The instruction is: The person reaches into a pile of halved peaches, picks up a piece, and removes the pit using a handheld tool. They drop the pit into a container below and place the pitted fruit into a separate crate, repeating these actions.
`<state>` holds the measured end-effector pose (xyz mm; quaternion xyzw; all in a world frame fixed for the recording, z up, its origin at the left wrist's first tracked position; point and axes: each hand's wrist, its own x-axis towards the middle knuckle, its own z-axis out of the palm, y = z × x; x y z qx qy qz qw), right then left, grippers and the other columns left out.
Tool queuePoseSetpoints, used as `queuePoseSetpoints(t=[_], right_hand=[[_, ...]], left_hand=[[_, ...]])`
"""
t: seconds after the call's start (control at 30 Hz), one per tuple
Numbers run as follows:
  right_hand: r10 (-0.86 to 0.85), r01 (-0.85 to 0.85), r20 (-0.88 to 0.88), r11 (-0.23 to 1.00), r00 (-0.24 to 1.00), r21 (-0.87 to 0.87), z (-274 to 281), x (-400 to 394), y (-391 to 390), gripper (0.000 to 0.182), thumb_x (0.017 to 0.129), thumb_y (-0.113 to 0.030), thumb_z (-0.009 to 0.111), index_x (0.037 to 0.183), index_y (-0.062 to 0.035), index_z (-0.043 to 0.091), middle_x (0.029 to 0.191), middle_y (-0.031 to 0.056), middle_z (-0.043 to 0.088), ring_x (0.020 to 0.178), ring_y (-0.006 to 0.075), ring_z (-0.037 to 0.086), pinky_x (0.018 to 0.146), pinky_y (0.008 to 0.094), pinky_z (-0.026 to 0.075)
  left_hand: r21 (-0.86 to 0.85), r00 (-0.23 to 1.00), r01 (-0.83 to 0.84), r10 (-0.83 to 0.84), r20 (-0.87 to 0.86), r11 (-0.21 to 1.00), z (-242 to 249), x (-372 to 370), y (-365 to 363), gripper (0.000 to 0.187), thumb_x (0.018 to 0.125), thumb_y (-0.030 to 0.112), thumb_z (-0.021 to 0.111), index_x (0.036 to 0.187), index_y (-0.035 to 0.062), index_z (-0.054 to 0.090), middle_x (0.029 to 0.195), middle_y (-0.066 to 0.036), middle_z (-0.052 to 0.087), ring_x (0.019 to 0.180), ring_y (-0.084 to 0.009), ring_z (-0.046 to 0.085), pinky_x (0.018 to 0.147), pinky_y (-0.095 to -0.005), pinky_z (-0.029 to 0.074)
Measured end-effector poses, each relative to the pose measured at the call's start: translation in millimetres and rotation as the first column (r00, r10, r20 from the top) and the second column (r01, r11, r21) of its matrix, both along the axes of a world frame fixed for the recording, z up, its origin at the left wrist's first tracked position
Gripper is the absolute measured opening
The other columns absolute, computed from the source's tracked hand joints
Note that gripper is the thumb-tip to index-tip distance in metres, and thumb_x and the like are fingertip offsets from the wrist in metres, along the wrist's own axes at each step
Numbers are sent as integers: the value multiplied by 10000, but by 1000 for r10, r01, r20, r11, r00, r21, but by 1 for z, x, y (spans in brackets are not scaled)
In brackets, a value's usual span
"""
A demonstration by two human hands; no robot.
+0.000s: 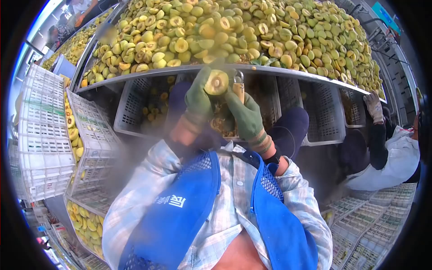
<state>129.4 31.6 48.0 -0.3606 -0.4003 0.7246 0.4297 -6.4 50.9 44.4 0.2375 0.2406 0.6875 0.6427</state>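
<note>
My left hand (198, 100), in a green knitted glove, holds up a halved yellow-green plum-like fruit (217, 83). Its cut face is turned toward me and the pale stone sits in the middle. Close on its right, my right hand (248, 118), gloved the same way, is closed round the wooden handle (238, 92) of a small pitting tool. The tool's metal loop (238, 77) points up, just beside the fruit and apart from it. Beyond both hands, a metal-edged table (180, 70) bears a heap of halved fruit (270, 33).
Under the table edge stand a grey crate (134, 105) with some fruit inside and another crate (325, 112) to the right. White crates (47, 130) are stacked at left, fruit showing between them. A co-worker's gloved hand (373, 107) rests at the table's right edge.
</note>
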Motion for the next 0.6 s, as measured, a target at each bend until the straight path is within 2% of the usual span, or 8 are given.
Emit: queuePoseSetpoints(t=[0.03, 0.1, 0.23, 0.43, 0.53, 0.6], right_hand=[[41, -41, 39, 999, 998, -5, 1, 4, -2, 228, 961, -275, 601, 979, -50, 567, 708, 35, 622, 481, 76, 534, 418, 216, 426], [128, -127, 106, 992, 986, -17, 10, 12, -5, 246, 949, -284, 614, 985, -45, 572, 706, 36, 620, 490, 74, 541, 425, 216, 431], [158, -145, 175, 986, 972, -87, 18, 17, -10, 275, 927, -270, 649, 1033, -22, 593, 724, 27, 621, 535, 63, 559, 450, 221, 447], [66, -77, 205, 996, 976, 42, 1, 13, -14, 268, 937, -233, 638, 1075, -9, 589, 767, 25, 625, 602, 56, 584, 499, 234, 469], [94, -98, 232, 995, 968, 8, 2, 12, -16, 286, 936, -243, 635, 1082, -2, 586, 761, 13, 620, 639, 54, 592, 532, 235, 484], [77, -91, 326, 995, 942, 27, 1, 10, -16, 299, 932, -270, 626, 1062, -5, 582, 739, 45, 634, 627, 107, 619, 547, 280, 498]], left_hand=[[28, 1000, 2, -2, -4, 1000, 2, 0, -2, 503, 1035, 332, 357, 1389, -12, 452, 1199, -216, 618, 1041, -290, 639, 932, -404, 525], [72, 992, 9, 0, -124, 997, -3, -1, -3, 514, 1035, 336, 350, 1376, -35, 453, 1203, -225, 611, 1040, -303, 641, 931, -413, 528], [85, 966, 28, -5, -259, 996, -3, 3, -4, 541, 1032, 362, 354, 1362, -54, 458, 1220, -237, 596, 1028, -325, 647, 915, -423, 539], [230, 877, -34, 139, -460, 973, -14, 6, -5, 549, 1027, 376, 371, 1352, -56, 464, 1223, -238, 593, 997, -318, 659, 877, -407, 554], [238, 872, -25, 138, -470, 971, -13, 4, -7, 365, 943, 93, 468, 1278, -47, 512, 1285, -160, 551, 1070, -283, 624, 856, -386, 580], [199, 873, -22, 116, -474, 980, -15, 3, -5, 345, 945, 104, 471, 1251, -43, 539, 1268, -153, 562, 1061, -273, 631, 850, -378, 585]])
